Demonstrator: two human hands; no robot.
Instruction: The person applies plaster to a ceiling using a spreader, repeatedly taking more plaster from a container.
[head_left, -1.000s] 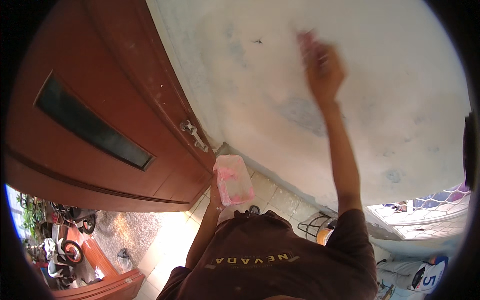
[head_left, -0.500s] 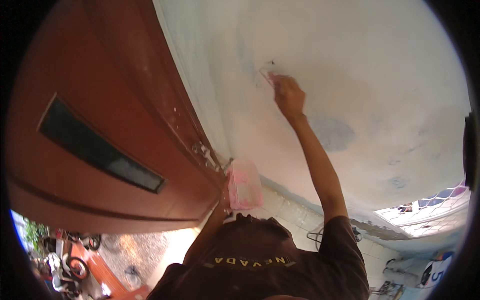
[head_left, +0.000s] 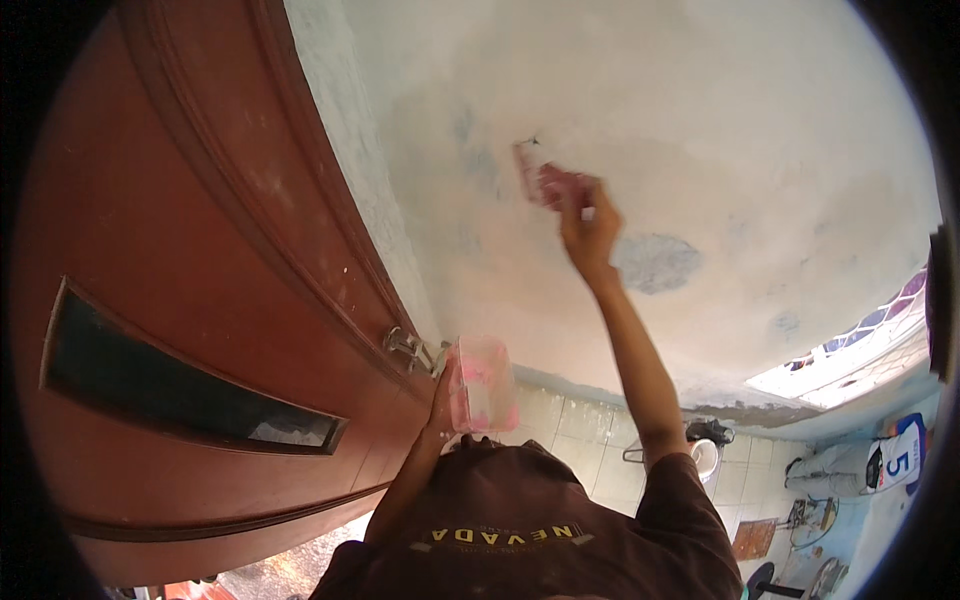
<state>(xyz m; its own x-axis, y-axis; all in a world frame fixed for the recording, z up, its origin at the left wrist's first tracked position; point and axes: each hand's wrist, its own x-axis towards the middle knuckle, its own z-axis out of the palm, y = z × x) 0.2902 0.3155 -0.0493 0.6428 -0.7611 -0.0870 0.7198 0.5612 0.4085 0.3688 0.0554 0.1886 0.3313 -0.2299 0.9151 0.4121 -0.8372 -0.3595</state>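
My right hand [head_left: 592,228] is raised in front of the whitish wall [head_left: 720,150], fingers closed on a flat pinkish putty scraper [head_left: 562,187]. The scraper's broad edge lies just below a small dark hole [head_left: 533,141] in the wall; motion blur hides whether it touches. Lower down, near the door, my left hand [head_left: 442,395] grips the side of a clear plastic container [head_left: 486,385]. Pink smears coat the container's inner walls and bottom. Part of my left hand is hidden behind the container's side.
A reddish-brown door [head_left: 230,330] with a metal handle [head_left: 408,348] stands close on my left. A grey patch [head_left: 658,263] marks the wall. At right are a grated window opening [head_left: 850,350], a white bucket [head_left: 705,458] and a white-blue bag [head_left: 900,455] on the tiled floor [head_left: 575,440].
My right hand with the scraper has moved down and slightly right, away from the hole. My view has shifted, showing more floor at right. My left hand still holds the container.
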